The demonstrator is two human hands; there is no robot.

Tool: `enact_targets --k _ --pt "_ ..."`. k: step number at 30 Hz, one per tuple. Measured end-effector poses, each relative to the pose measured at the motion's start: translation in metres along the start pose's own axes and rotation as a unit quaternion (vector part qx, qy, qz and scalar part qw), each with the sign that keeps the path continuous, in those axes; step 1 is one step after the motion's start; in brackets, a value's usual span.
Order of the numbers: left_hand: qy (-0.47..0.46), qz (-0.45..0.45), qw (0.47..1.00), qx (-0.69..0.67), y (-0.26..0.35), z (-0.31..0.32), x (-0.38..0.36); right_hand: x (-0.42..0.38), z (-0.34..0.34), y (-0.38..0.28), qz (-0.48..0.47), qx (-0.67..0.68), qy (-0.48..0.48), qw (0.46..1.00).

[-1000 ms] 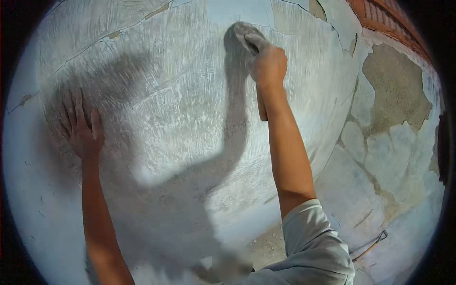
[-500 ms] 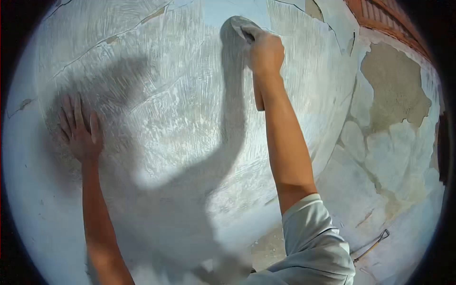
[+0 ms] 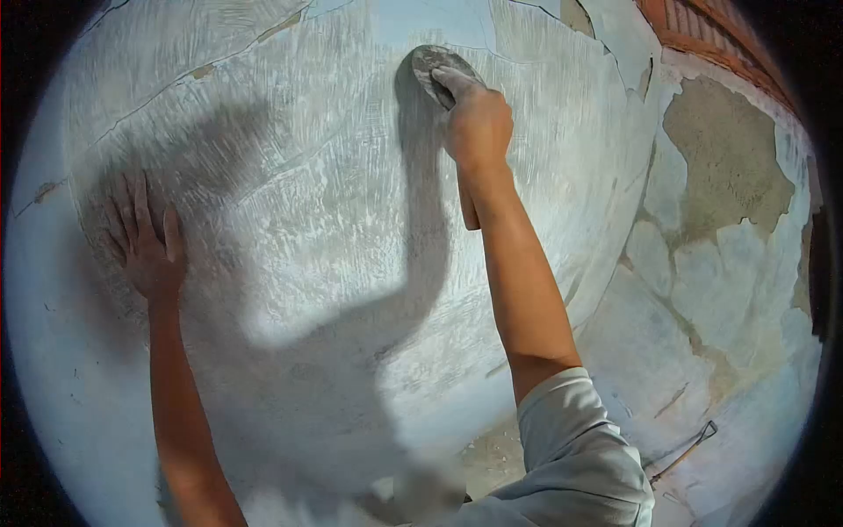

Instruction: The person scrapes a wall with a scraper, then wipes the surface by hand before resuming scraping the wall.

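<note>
My right hand (image 3: pixel 479 127) is closed around a trowel with a rounded grey blade (image 3: pixel 428 63) and a brown handle (image 3: pixel 469 206) that shows below my wrist. One finger lies along the blade, which is against or very close to the wall (image 3: pixel 334 220). Pale, rough scratch marks cover much of this wall. At the left, my left hand (image 3: pixel 151 241) lies flat on the wall with its fingers spread, holding nothing. Shadows of my arms fall across the surface.
Long cracks cross the upper wall. To the right, another wall has a bare brown patch (image 3: pixel 729 154) where the coating is gone. A long-handled tool with a D-shaped grip (image 3: pixel 685 452) is at lower right. Reddish roof framing (image 3: pixel 720 44) shows at top right.
My right hand and the trowel have moved down and slightly left along the wall, and more of the blade's face shows. My left hand stays in place on the wall.
</note>
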State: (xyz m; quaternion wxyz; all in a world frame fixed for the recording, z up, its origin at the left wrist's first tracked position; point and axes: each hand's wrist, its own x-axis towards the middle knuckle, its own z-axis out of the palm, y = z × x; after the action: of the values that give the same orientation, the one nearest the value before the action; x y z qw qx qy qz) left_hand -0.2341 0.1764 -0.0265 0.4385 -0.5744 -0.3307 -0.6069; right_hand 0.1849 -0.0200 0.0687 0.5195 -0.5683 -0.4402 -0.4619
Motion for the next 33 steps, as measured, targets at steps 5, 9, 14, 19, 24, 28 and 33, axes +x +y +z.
enact_targets --k 5,9,14,19,24,28,33 --pt "0.019 0.008 1.0 0.007 -0.003 0.005 0.001 0.029 -0.011 -0.012 0.057 -0.038 -0.049 0.996" --pt "-0.007 -0.014 1.0 0.015 0.003 -0.003 0.001 -0.011 -0.001 0.004 -0.04 0.022 0.016 0.999" --pt "-0.025 -0.029 0.999 0.019 0.0 0.002 0.0 0.03 -0.006 0.0 0.021 -0.041 -0.007 0.999" --pt "-0.01 -0.012 1.0 0.019 0.0 0.001 0.0 -0.006 -0.002 0.013 -0.01 -0.012 0.006 1.0" --pt "-0.007 -0.015 1.0 0.025 0.002 0.0 0.001 0.024 -0.016 -0.003 0.069 -0.03 -0.035 0.997" --pt "0.004 -0.002 1.0 0.009 0.0 0.002 0.0 0.005 -0.011 0.01 0.048 -0.025 -0.024 0.998" --pt "-0.007 -0.02 0.999 0.025 0.0 0.004 0.002 0.014 -0.014 0.009 0.059 -0.028 -0.016 0.998"
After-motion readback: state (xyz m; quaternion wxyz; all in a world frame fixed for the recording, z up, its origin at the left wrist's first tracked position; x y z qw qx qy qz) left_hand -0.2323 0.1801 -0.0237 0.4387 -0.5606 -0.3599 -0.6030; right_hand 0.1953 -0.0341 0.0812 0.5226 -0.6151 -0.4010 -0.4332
